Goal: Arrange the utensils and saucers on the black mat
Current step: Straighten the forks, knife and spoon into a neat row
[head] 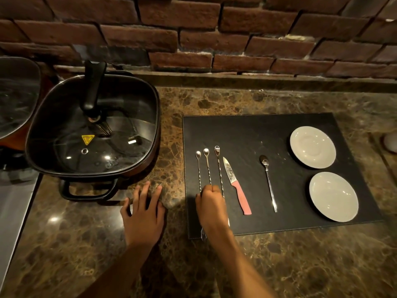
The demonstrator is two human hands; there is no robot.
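A black mat point(247, 130) lies on the marble counter. Three long twisted bar spoons point(219, 166) lie side by side at its left part, bowls pointing away. My right hand point(211, 206) is closed over their lower stems; a forked end pokes out below the hand past the mat's front edge. To the right lie a pink-handled knife point(237, 186) and a plain long spoon point(268, 181). Two white saucers, one far point(312, 147) and one near point(333, 196), sit at the mat's right side. My left hand point(144, 214) rests flat on the counter, fingers spread.
A square black electric pot with a glass lid point(92, 127) stands left of the mat, its handle close to my left hand. A brick wall runs along the back. Another lidded pan shows at the far left edge point(15, 97).
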